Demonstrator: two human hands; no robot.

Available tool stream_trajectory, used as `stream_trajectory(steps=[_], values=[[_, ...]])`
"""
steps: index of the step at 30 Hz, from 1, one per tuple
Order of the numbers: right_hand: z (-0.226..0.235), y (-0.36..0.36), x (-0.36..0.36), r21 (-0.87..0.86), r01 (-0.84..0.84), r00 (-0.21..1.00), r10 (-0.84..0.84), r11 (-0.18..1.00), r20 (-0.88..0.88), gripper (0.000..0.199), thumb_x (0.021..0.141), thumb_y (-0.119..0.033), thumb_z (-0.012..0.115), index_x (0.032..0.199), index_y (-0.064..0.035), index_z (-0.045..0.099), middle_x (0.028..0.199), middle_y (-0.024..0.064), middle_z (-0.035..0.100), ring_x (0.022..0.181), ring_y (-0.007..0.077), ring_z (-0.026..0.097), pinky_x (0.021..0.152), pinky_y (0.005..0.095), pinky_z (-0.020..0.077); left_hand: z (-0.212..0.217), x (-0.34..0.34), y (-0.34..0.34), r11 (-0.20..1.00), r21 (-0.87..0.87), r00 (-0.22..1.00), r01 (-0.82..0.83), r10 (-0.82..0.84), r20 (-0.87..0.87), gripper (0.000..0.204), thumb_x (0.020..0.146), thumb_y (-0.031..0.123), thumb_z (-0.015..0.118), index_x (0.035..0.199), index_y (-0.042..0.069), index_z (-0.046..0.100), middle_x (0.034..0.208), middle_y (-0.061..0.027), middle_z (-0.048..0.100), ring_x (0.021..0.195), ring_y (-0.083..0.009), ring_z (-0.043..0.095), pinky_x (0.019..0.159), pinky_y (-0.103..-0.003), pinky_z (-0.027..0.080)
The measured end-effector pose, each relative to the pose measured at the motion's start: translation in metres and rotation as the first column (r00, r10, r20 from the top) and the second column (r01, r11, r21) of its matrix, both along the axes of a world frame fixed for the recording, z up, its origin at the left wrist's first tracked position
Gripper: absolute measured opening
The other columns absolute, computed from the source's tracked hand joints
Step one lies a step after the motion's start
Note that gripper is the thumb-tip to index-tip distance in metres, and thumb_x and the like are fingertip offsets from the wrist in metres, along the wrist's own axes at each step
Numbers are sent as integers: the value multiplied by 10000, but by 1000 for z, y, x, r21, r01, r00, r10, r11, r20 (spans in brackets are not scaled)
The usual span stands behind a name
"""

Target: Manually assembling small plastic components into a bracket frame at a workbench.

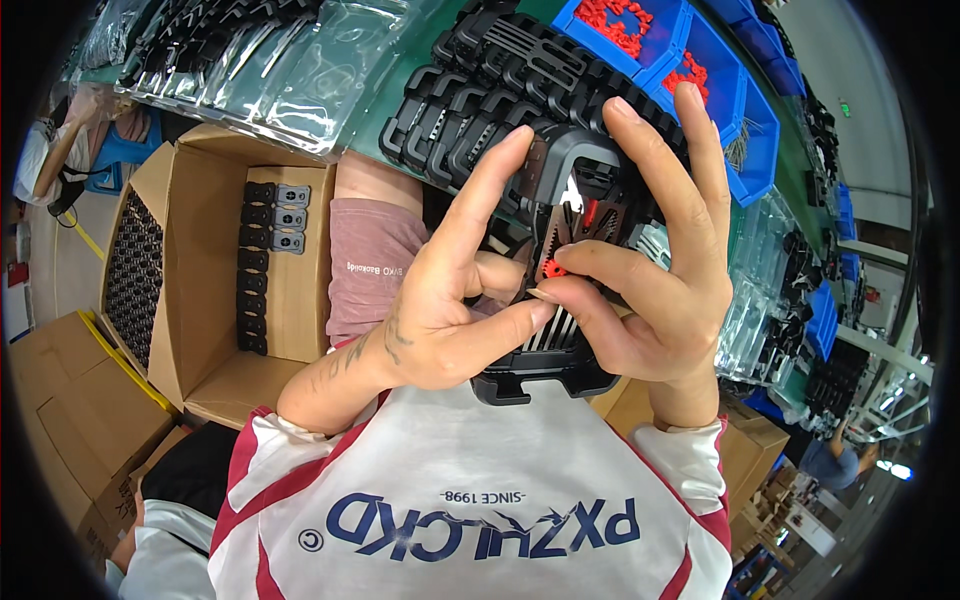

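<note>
So right now I've got this black plastic housing held up close in front of me, above my lap rather than down on the surface. My left hand is wrapped around its left side, index finger stretched up along the top loop and thumb pressing across the ribbed lower part. My right hand cups the right side, and its thumb and forefinger are pinched on a tiny red piece right at the toothed section in the middle of the housing. Looks to me like that red bit is only just being seated, touching the teeth, though I can't tell if it's clicked home since my fingers cover most of it. As for progress: a row of similar black housings lies on the green surface behind, blue bins of red pieces stand by them, and a cardboard box on my left has some black parts stacked in it with plenty of room, so I'd say lots left to go.
</note>
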State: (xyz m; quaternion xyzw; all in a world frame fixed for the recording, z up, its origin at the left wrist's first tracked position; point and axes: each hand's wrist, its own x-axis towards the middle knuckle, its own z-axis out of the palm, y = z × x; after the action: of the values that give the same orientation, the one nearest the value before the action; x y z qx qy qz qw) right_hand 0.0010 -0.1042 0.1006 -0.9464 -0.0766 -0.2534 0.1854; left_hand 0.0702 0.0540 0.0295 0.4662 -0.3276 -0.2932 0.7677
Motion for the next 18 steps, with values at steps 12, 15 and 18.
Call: stream_trajectory(steps=[12,15,18], values=[[-11,5,-3,287,41,999,-32,957,-38,257,594,-171,810,732,-96,606,1370,186,450,1308,389,364,1060,452,331,-5,-9,1,999,12,996,-42,41,76,901,720,-114,526,1461,-55,18,1324,-222,461,460,-77,484,451,-171,370],[-14,6,-4,379,66,997,-47,923,-60,291,586,-149,820,760,-97,592,1387,186,426,1300,367,381,1053,441,340,-7,-7,3,999,16,994,-47,45,98,897,721,-112,527,1460,-60,21,1313,-226,474,456,-78,483,450,-171,370],[-17,7,-1,318,65,997,-47,946,-63,370,568,-144,836,832,-97,581,1377,184,425,1271,340,414,1037,428,360,-10,1,1,998,14,991,-53,51,123,893,722,-111,527,1458,-65,24,1301,-230,487,452,-79,482,449,-172,371]])
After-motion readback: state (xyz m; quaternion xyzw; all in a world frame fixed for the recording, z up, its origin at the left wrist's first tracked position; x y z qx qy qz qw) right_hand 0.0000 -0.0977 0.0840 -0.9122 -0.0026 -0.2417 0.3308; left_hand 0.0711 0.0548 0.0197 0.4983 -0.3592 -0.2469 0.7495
